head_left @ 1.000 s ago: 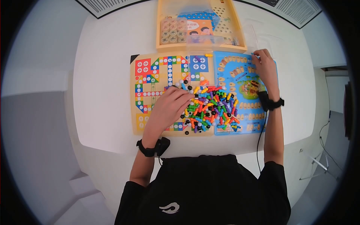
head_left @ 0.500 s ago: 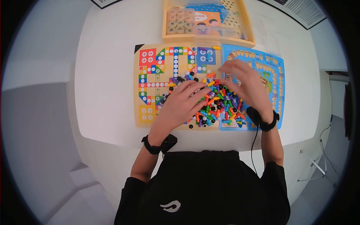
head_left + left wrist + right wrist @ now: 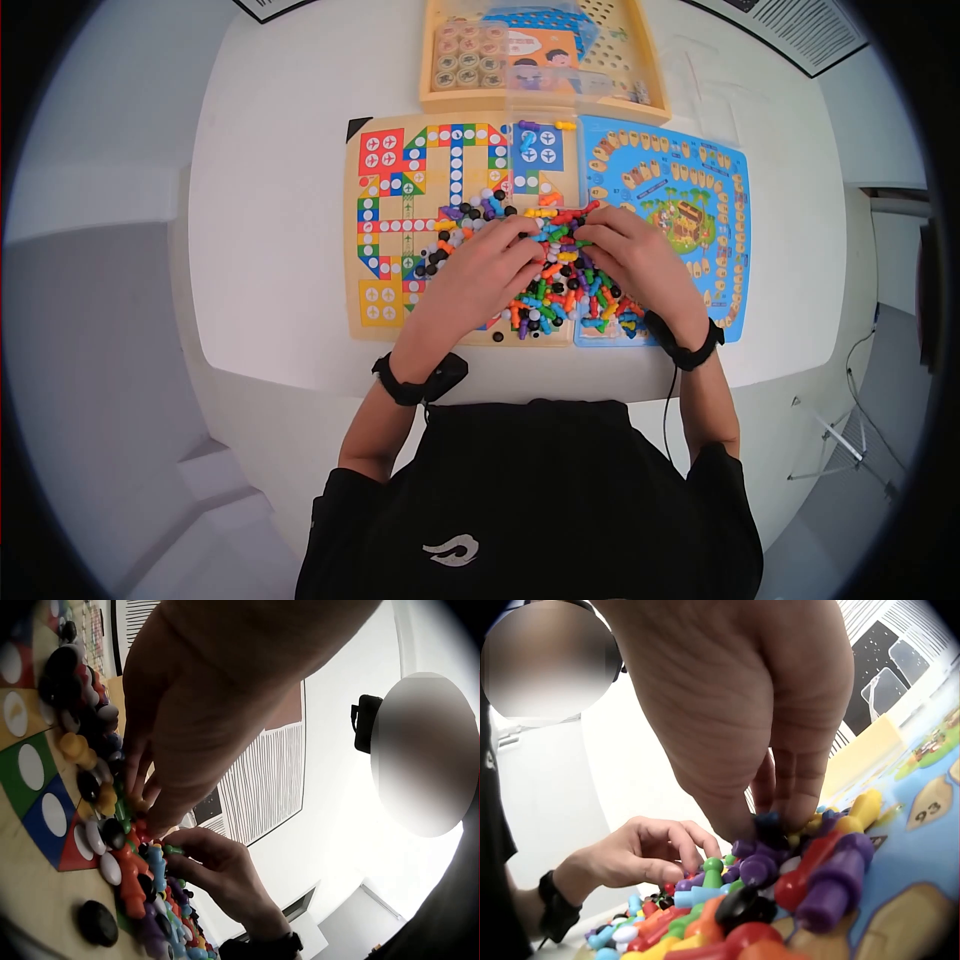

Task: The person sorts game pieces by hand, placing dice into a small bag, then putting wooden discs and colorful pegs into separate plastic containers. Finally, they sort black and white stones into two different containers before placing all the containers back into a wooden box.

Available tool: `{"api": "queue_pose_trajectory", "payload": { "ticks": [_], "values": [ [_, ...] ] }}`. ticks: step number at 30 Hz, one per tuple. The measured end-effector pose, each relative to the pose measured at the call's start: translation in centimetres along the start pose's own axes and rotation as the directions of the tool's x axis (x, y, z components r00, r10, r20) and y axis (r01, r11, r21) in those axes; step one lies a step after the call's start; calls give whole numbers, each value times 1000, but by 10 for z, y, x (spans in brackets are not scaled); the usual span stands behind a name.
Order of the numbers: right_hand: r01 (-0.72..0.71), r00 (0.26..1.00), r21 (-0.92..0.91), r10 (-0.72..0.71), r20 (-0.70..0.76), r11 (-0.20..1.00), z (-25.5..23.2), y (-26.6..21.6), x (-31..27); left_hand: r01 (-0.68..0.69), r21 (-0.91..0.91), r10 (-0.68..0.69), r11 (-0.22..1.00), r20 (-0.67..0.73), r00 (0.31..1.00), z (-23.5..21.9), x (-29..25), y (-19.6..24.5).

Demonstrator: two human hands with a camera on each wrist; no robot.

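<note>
A heap of small coloured pawns and round black and white pieces (image 3: 550, 300) lies across two game boards. My left hand (image 3: 485, 265) comes into the heap from the left, fingers bent loosely down among the pieces. From the right, my right hand (image 3: 645, 265) faces it, fingertips down in the same heap. In the right wrist view, the right thumb and fingers pinch a dark blue pawn (image 3: 767, 823). A green pawn (image 3: 172, 849) shows by the right fingertips in the left wrist view. The left hand (image 3: 649, 851) reaches pieces beyond a green pawn.
A ludo board (image 3: 385, 290) is on the left, a blue path board (image 3: 715, 240) on the right. Behind stands a wooden box (image 3: 470, 100) with round wooden discs (image 3: 465, 60). Light blue (image 3: 527, 143) and yellow pawns (image 3: 565, 126) lie by the blue square.
My right hand has come from the blue board's upper right edge down into the heap. A light blue pawn now lies at the blue square. My left hand stays at the heap.
</note>
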State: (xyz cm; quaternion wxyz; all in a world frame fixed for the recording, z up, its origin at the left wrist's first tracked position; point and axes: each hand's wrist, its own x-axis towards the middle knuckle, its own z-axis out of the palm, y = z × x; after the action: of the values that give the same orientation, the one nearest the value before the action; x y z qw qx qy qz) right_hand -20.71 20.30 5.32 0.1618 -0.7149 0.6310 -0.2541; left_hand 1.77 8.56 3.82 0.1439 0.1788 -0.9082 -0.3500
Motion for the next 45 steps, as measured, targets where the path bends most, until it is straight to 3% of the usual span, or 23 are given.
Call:
{"api": "queue_pose_trajectory", "payload": {
  "ticks": [3,5,6,8,9,11,17,20,23,27,29,30,32,34,39,41,42,44,45],
  "values": [
    [-91,996,128,91,6,988,-4,4,-1,10,16,-10,1000,-12,1000,-1,-5,-1],
    [-239,970,290,238,37,927,-9,7,-1,16,24,-15,1000,-22,1000,-1,-8,-2],
    [-234,972,288,232,38,929,-10,9,-1,-1,14,2,1000,-30,1000,-2,-9,-3],
    [-357,913,541,406,32,761,-10,16,-4,-19,3,19,1000,-44,999,-4,-10,-5],
    [-357,914,539,404,33,763,-12,20,-6,-19,-7,19,1000,-36,999,-5,-10,-5],
    [-476,850,647,501,163,596,-16,28,-8,-20,-22,20,1000,-28,999,-5,-10,-6],
    [-410,837,783,535,119,468,-17,36,-11,-31,-10,30,999,-19,999,-5,-9,-8],
    [-420,827,783,549,122,459,-18,39,-11,-30,-21,28,999,-58,998,-4,-9,-9],
    [-419,824,783,555,115,459,-18,41,-11,-38,-46,32,998,-113,993,-3,-10,-9],
    [-428,840,750,527,125,504,-18,43,-11,110,-131,-129,985,-151,980,-10,-10,-2],
    [-550,800,593,576,171,588,-24,32,-8,167,-165,-191,972,-142,971,-13,-7,1],
    [-549,800,593,575,170,589,-25,28,-6,161,-269,-212,950,-172,962,-14,-5,2],
    [-455,875,333,485,-7,826,-26,19,-1,147,-371,-233,917,-200,952,-17,3,4],
    [-419,894,314,447,-18,852,-33,10,8,91,-411,-197,907,-226,954,-23,16,5],
    [-308,928,318,357,-107,897,-25,-2,36,71,-337,-186,939,-322,928,-30,62,0],
    [-186,904,465,336,-264,865,-19,-9,49,69,-272,-169,960,-365,915,-31,67,-1],
    [-186,902,467,339,-267,864,-21,-9,48,66,-208,-143,976,-384,912,-32,65,-2],
    [-127,966,186,164,-198,974,-24,-9,42,66,-145,-119,987,-394,911,-34,55,-4],
    [-130,966,190,168,-196,973,-22,-7,36,98,-150,-140,984,-306,942,-32,44,-7]
  ]
}}
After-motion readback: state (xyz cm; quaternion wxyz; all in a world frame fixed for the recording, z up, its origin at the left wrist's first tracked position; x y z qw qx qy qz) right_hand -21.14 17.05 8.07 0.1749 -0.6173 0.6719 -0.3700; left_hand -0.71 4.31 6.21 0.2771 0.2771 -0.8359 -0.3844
